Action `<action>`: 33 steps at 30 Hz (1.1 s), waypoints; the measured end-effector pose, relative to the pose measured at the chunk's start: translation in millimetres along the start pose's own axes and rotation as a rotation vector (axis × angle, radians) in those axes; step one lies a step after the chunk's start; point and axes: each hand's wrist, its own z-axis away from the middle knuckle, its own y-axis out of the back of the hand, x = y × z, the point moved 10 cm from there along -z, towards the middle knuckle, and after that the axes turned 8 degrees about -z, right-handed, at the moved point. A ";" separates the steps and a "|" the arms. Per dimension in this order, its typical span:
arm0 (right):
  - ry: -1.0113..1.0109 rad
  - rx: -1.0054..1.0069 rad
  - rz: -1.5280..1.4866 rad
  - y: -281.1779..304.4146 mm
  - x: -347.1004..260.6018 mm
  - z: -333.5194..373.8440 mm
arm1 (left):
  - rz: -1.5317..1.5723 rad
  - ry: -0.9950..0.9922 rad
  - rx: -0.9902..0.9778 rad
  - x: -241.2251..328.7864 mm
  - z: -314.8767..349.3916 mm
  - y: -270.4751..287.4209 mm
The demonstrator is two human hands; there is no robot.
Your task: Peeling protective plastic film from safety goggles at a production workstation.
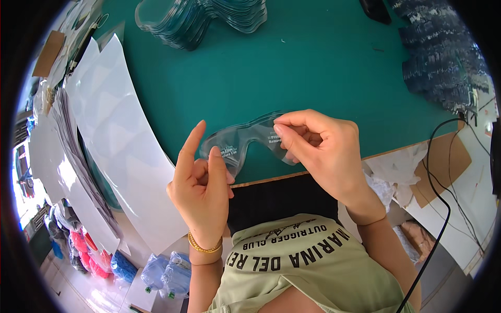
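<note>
A clear plastic goggle-shaped lens (245, 140) with small white print is held above the near edge of the green table (292, 68). My left hand (201, 182) pinches its left end, index finger stretched upward. My right hand (318, 146) grips its right end between thumb and fingertips. A gold bracelet circles my left wrist.
A stack of clear lenses (198, 21) lies at the far edge. A pile of blue-tinted pieces (443, 57) sits at the right. White sheets (115, 135) drape over the table's left side. A black cable (443, 208) runs down the right, past cardboard (443, 167).
</note>
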 end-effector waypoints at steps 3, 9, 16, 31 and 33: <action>-0.013 -0.013 0.012 -2.1 2.7 0.0 | -0.016 -0.012 0.006 -2.9 0.0 0.8; -0.004 -0.014 0.032 -1.4 1.7 -0.6 | -0.024 -0.007 0.001 -1.5 -1.5 0.3; 0.011 -0.014 0.051 -2.5 1.6 -1.8 | -0.034 0.001 -0.006 -1.8 -1.9 -0.3; 0.015 -0.042 0.079 -5.8 3.2 -3.3 | -0.107 0.011 -0.026 -6.7 -2.5 -7.0; 0.016 -0.050 0.083 -7.5 2.7 -3.3 | -0.113 -0.014 0.000 -4.3 -1.6 -3.3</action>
